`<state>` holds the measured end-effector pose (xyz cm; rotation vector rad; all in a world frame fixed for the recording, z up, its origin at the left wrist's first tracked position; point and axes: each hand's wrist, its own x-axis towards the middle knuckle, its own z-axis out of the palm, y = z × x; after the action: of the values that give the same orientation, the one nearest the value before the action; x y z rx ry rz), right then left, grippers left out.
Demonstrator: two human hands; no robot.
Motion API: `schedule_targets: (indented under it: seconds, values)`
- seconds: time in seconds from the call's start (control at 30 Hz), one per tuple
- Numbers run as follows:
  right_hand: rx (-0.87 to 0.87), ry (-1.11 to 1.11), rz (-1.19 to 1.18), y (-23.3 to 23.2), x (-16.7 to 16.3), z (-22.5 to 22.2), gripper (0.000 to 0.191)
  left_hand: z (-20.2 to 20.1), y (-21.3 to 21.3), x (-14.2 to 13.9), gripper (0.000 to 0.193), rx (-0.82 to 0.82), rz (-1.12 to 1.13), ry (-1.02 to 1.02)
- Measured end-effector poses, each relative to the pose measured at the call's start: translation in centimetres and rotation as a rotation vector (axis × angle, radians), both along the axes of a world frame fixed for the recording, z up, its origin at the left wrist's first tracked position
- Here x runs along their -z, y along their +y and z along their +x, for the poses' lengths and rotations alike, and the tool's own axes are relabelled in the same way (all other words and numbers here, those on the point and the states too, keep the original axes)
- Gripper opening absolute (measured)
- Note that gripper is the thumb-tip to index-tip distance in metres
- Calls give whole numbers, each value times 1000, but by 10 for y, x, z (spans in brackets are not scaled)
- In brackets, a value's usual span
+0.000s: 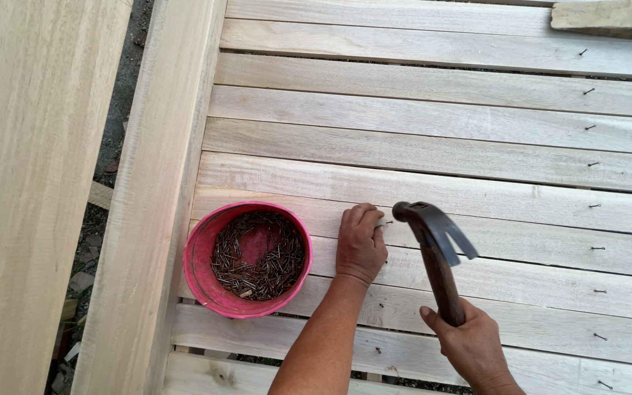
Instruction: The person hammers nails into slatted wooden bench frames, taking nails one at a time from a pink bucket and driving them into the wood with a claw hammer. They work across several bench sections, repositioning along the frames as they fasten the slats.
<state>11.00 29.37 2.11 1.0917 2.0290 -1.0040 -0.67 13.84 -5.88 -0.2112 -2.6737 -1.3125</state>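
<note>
Your left hand [360, 243] pinches a nail [388, 223] upright on a slat [477, 194]; fingers [363, 216] sit just beside the hammer [433, 249] head. Right hand [469, 344] is clenched round the handle, low on the grip. Risk: a glancing hit w/ the head that close could catch your fingertips or bend the nail. Red bowl [199, 256] of nails rests just left of your wrist, so an elbow bump could tip it. Gaps btwn slats could swallow a dropped nail. Open room lies to the right, toward the row of part-driven nails [595, 205].
</note>
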Motion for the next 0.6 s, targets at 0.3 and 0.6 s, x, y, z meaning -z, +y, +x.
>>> schedule_targets:
  seconds: [0.3,0.6]
  values:
    - [90,457,-150,-1,3,19,38,3,4,7,7,-102,-116,-70]
    - [6,87,11,1,9,-2,39,3,3,6,8,-93,-108,-63]
